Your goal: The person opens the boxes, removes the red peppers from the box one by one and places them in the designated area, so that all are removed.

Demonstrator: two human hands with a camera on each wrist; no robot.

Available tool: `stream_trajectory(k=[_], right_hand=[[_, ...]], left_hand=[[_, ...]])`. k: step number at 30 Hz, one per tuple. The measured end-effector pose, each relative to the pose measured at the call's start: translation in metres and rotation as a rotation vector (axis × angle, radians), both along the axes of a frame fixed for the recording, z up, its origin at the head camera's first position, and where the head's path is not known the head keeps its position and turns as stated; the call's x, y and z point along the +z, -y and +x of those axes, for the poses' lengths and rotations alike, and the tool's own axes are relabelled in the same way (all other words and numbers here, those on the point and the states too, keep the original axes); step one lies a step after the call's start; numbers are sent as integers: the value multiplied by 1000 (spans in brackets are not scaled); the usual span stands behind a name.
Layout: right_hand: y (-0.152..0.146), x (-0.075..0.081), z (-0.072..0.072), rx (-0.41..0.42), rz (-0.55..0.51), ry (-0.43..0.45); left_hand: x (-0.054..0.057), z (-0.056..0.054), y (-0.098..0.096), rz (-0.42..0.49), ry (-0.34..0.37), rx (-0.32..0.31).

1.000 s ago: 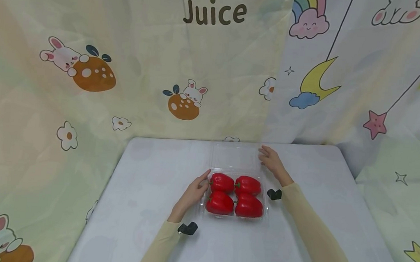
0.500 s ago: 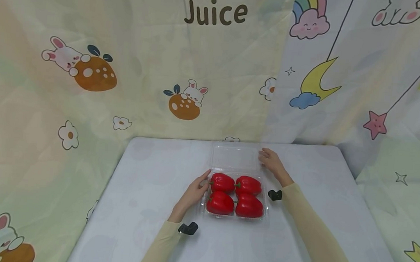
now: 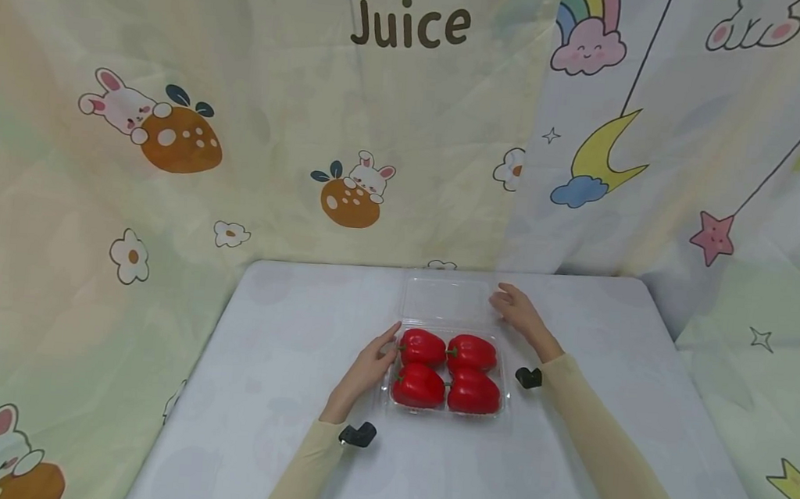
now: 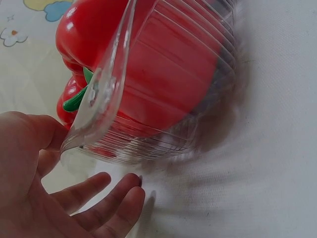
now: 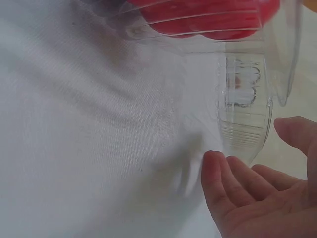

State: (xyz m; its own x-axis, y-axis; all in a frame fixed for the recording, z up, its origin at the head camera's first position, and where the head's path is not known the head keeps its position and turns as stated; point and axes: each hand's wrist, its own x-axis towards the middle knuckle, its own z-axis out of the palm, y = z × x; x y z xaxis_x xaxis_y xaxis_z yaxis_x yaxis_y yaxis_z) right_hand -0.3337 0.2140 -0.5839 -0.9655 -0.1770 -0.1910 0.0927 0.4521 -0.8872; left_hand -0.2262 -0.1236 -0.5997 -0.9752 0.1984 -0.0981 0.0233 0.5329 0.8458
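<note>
A clear plastic clamshell box (image 3: 418, 411) lies on the table, its lid (image 3: 446, 300) folded back toward the far edge. Several red bell peppers (image 3: 475, 392) with green stems sit in its base. My left hand (image 3: 366, 364) is at the box's left side, index finger stretched along the rim. In the left wrist view, the thumb (image 4: 47, 130) meets the rim's corner while the other fingers spread loosely below. My right hand (image 3: 518, 307) is by the lid's right edge. The right wrist view shows its fingers (image 5: 216, 173) held together at the lid's edge, thumb apart.
The white table (image 3: 295, 327) carries the box near its back middle. Close behind its far edge hangs a printed curtain (image 3: 269, 114) with cartoon rabbits and the word Juice. Black wrist cameras (image 3: 358, 435) are worn below both hands.
My right hand has turned slightly and its fingertips have shifted a little left over the lid's edge, the wrist moving slightly right and nearer. The left hand and the peppers stay still.
</note>
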Motion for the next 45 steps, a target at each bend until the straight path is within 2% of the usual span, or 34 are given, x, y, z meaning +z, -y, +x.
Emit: stream_trajectory(k=[12, 19, 30, 45], right_hand=[[2, 5, 12, 54, 157, 42], [1, 10, 17, 81, 243, 31], [0, 16, 24, 106, 296, 35], [-1, 23, 37, 144, 362, -34]], left_hand=[[0, 1, 2, 15, -2, -8], [2, 2, 1, 13, 3, -6], [-1, 0, 1, 1, 11, -4], [0, -1, 1, 6, 1, -10]])
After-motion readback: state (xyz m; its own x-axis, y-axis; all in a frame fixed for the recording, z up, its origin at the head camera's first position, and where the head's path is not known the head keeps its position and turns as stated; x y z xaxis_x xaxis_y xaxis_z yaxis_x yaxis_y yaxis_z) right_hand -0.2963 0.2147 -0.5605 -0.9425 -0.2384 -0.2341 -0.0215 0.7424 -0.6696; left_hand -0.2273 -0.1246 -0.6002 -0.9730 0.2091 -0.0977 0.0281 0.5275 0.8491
